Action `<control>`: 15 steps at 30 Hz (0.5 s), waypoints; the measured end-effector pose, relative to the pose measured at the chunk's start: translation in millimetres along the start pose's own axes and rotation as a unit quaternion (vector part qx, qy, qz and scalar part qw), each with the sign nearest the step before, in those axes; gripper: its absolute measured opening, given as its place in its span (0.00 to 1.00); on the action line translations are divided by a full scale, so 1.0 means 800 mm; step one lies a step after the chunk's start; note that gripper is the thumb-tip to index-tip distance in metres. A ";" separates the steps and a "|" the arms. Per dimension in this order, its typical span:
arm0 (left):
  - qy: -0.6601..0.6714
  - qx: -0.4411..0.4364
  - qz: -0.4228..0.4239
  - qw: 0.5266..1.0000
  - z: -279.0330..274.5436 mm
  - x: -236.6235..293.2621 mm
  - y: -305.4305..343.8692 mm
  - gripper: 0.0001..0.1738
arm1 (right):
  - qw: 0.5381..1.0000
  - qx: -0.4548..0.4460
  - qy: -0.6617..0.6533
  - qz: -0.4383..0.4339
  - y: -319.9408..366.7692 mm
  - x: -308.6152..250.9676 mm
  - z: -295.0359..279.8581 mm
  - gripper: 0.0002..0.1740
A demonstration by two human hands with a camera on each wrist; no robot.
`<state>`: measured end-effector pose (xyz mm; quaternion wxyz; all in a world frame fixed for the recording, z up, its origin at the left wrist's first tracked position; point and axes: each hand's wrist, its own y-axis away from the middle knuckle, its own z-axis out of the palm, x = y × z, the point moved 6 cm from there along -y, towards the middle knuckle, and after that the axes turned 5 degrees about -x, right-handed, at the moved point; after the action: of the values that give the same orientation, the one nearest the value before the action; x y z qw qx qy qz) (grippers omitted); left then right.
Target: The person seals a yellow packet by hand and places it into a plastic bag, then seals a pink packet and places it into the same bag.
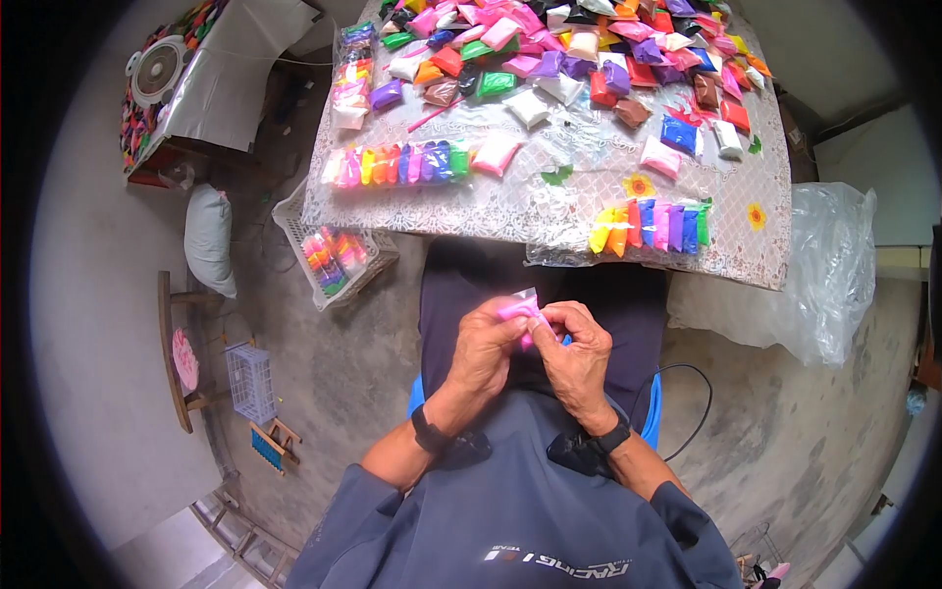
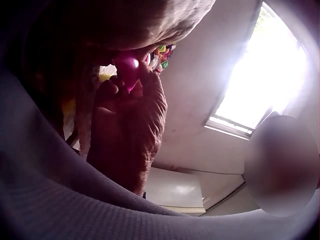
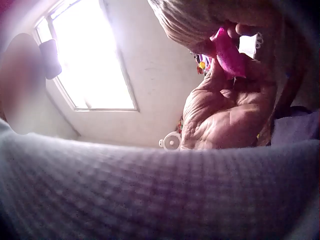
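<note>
Above the lap, both hands hold a small pink packet (image 1: 518,310) of soft, clay-like stuff in clear film. My left hand (image 1: 481,346) pinches it from the left side, thumb against its face. From the other side, my right hand (image 1: 577,355) pinches its lower right end between thumb and fingers. The left wrist view shows a rounded, shiny pink tip of the packet (image 2: 128,74) between the two hands. In the right wrist view the packet (image 3: 230,57) stands up out of the left hand (image 3: 227,117), the right hand's fingers overlapping its top.
Ahead stands a table (image 1: 412,208) with a lace-patterned cover, heaped with colourful packets (image 1: 549,64). Clear bags with packet rows (image 1: 397,165) (image 1: 653,228) lie near its front edge. A white basket (image 1: 294,231) with more packets stands on the floor left; a large plastic bag (image 1: 824,275) hangs right.
</note>
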<state>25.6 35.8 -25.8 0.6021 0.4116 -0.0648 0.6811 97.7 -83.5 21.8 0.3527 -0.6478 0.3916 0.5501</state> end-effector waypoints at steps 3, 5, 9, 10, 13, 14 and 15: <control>-0.004 0.013 -0.005 1.000 -0.002 -0.003 -0.003 0.11 | 1.000 -0.002 -0.007 -0.005 -0.003 0.001 0.000 0.04; -0.002 0.015 -0.006 1.000 -0.003 -0.003 -0.003 0.11 | 1.000 -0.001 -0.008 0.002 -0.003 0.002 0.001 0.04; 0.012 0.008 -0.003 1.000 0.001 0.003 -0.003 0.10 | 0.999 0.001 -0.027 0.036 -0.002 0.009 0.006 0.05; 0.009 0.006 0.000 1.000 0.002 0.004 -0.002 0.10 | 0.999 0.001 -0.027 0.036 -0.001 0.007 0.006 0.05; -0.012 -0.002 0.013 1.000 0.010 0.007 -0.002 0.10 | 0.998 0.009 -0.046 0.047 -0.001 0.003 0.005 0.06; -0.012 -0.003 0.012 1.000 0.010 0.006 -0.002 0.10 | 0.998 0.008 -0.040 0.042 -0.001 0.002 0.004 0.06; -0.016 -0.003 0.013 1.000 0.011 0.006 -0.003 0.10 | 0.999 0.007 -0.034 0.037 -0.002 0.002 0.003 0.07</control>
<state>32.0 35.2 -17.8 0.5937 0.4194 -0.0818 0.6818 98.1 -80.5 20.1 0.3496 -0.6112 0.4074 0.5815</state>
